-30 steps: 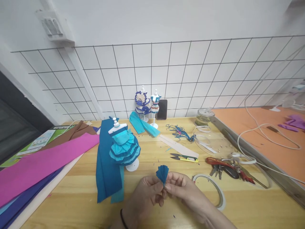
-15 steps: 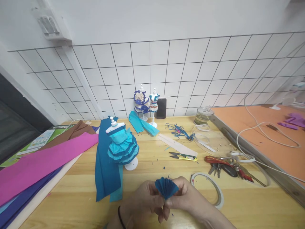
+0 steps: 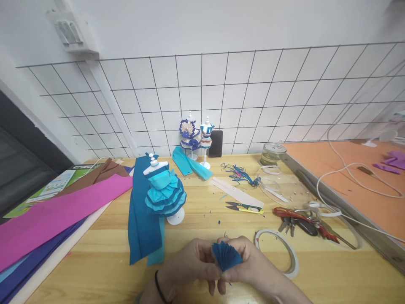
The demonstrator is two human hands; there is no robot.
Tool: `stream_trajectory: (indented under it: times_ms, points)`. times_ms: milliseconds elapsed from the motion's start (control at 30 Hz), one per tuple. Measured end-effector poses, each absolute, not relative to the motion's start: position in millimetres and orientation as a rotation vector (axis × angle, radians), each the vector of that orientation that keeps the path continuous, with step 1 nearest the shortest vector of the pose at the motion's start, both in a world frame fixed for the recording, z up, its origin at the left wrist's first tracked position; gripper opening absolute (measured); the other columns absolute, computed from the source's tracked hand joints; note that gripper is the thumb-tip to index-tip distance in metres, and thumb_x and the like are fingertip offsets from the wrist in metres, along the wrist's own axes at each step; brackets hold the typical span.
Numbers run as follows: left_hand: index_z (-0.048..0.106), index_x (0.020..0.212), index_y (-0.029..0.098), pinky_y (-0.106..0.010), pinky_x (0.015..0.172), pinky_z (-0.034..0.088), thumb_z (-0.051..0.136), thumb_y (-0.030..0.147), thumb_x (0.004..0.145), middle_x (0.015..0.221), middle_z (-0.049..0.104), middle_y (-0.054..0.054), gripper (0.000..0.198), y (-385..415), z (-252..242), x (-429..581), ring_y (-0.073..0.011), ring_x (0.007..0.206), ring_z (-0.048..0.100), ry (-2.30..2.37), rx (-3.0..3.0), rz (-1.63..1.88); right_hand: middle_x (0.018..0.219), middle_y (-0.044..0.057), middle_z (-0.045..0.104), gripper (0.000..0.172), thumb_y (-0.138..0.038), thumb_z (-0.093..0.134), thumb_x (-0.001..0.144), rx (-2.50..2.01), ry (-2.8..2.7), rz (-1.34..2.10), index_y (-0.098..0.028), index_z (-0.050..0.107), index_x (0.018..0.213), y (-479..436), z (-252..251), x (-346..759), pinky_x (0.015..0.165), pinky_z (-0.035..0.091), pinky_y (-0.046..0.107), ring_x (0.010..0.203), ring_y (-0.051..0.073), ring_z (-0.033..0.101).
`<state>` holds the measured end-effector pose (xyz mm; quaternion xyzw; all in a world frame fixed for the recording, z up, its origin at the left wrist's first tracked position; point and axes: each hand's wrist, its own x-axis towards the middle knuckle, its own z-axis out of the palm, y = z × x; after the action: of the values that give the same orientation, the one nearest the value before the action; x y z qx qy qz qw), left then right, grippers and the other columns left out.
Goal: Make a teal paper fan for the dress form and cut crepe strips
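Note:
A small pleated fan of dark blue paper (image 3: 225, 256) is pinched at its base between the fingertips of both my hands, low in the middle of the view. My left hand (image 3: 190, 266), with a black band on the wrist, grips it from the left. My right hand (image 3: 253, 264) grips it from the right. Behind them on the wooden table (image 3: 95, 261) stands a small white mannequin (image 3: 164, 192) in a layered turquoise paper dress. A dark teal paper strip (image 3: 141, 219) lies beside it.
Pink, purple and brown paper sheets (image 3: 53, 215) lie at the left. Thread snips (image 3: 245, 207), a tape ring (image 3: 278, 253), keys (image 3: 300, 219), a glass jar (image 3: 271, 154) and two dressed mannequins (image 3: 198, 137) sit further back. An orange table (image 3: 348, 185) with a white cable is at the right.
The paper fan has spread wider and tipped toward the right, and my hands have sunk slightly lower in view.

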<state>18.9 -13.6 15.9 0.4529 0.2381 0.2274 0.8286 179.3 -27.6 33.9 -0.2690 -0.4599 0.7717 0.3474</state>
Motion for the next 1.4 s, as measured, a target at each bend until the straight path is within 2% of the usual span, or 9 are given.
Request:
stream_trajectory:
  times_ms: [233, 333, 433, 600, 833, 967, 1067, 1233, 1400]
  points:
    - [0.064, 0.061, 0.012, -0.019, 0.045, 0.038, 0.071, 0.05, 0.055, 0.055, 0.06, -0.001, 0.039, -15.2, 23.5, 17.6, -0.0078, 0.044, 0.05, 0.67, 1.141, 0.425, 0.066, 0.004, 0.062, 0.033, -0.041, 0.078, 0.055, -0.695, -1.294, 1.941, -0.01, 0.071, 0.062, -26.7, 37.8, 178.1, 0.052, 0.047, 0.023, 0.057, 0.014, 0.061]
    - [0.061, 0.056, 0.013, -0.021, 0.048, 0.037, 0.067, 0.06, 0.054, 0.052, 0.055, 0.0, 0.048, -16.0, 27.6, 21.4, -0.0089, 0.047, 0.047, 0.719, 1.184, 0.518, 0.065, 0.004, 0.063, 0.023, -0.036, 0.074, 0.063, -0.69, -1.296, 1.881, -0.013, 0.072, 0.063, -26.6, 32.9, 178.7, 0.056, 0.046, 0.024, 0.058, 0.013, 0.059]
    - [0.058, 0.061, 0.013, -0.021, 0.047, 0.033, 0.066, 0.064, 0.051, 0.05, 0.049, 0.002, 0.053, -15.8, 25.3, 25.5, -0.0081, 0.047, 0.042, 0.781, 1.185, 0.704, 0.063, 0.003, 0.066, 0.017, -0.033, 0.071, 0.068, -0.719, -1.274, 1.73, -0.017, 0.072, 0.061, -26.3, 30.2, 179.3, 0.066, 0.047, 0.027, 0.063, 0.015, 0.06]
    - [0.056, 0.064, 0.013, -0.021, 0.048, 0.031, 0.061, 0.058, 0.066, 0.053, 0.046, 0.002, 0.045, -16.6, 17.3, 27.5, -0.0084, 0.049, 0.039, 0.803, 1.232, 0.834, 0.061, 0.001, 0.068, 0.012, -0.032, 0.071, 0.069, -0.752, -1.22, 1.626, -0.021, 0.072, 0.065, -26.4, 28.2, 180.5, 0.067, 0.048, 0.027, 0.063, 0.016, 0.062]
    - [0.054, 0.061, 0.014, -0.021, 0.048, 0.027, 0.055, 0.058, 0.07, 0.053, 0.041, 0.003, 0.045, -18.2, 15.8, 28.2, -0.0079, 0.05, 0.036, 0.811, 1.306, 0.858, 0.062, 0.001, 0.067, 0.017, -0.035, 0.07, 0.068, -0.775, -1.234, 1.642, -0.019, 0.069, 0.065, -27.2, 31.0, 179.6, 0.07, 0.047, 0.029, 0.066, 0.017, 0.062]
    - [0.053, 0.062, 0.014, -0.021, 0.048, 0.03, 0.059, 0.06, 0.066, 0.052, 0.045, 0.003, 0.047, -17.0, 14.3, 28.5, -0.0081, 0.048, 0.039, 0.823, 1.243, 0.852, 0.061, 0.001, 0.064, 0.021, -0.036, 0.073, 0.064, -0.76, -1.148, 1.682, -0.017, 0.064, 0.063, -28.2, 29.2, 176.0, 0.063, 0.046, 0.027, 0.059, 0.016, 0.059]
    - [0.051, 0.059, 0.015, -0.021, 0.049, 0.034, 0.055, 0.058, 0.07, 0.05, 0.049, 0.001, 0.045, -15.7, 15.8, 27.1, -0.0085, 0.046, 0.042, 0.868, 1.216, 0.885, 0.057, 0.0, 0.06, 0.028, -0.041, 0.074, 0.06, -0.747, -1.079, 1.688, -0.017, 0.06, 0.06, -28.6, 24.6, 177.0, 0.06, 0.045, 0.028, 0.055, 0.015, 0.055]
    - [0.053, 0.056, 0.015, -0.021, 0.047, 0.037, 0.056, 0.055, 0.072, 0.052, 0.052, 0.0, 0.043, -13.0, 21.9, 25.9, -0.0093, 0.047, 0.045, 0.972, 1.182, 0.97, 0.056, -0.003, 0.048, 0.023, -0.036, 0.072, 0.064, -1.049, -1.215, 1.284, -0.018, 0.059, 0.058, -26.4, 23.1, 184.4, 0.053, 0.037, 0.023, 0.055, 0.011, 0.044]
    - [0.065, 0.079, 0.014, -0.021, 0.058, 0.042, 0.063, 0.042, 0.071, 0.07, 0.06, -0.002, 0.029, -13.5, 22.8, 27.5, -0.0116, 0.061, 0.05, 0.906, 1.188, 0.99, 0.054, -0.003, 0.045, 0.019, -0.033, 0.064, 0.074, -1.242, -1.526, 0.756, -0.019, 0.063, 0.06, -26.9, 24.0, 183.1, 0.05, 0.037, 0.024, 0.052, 0.013, 0.044]
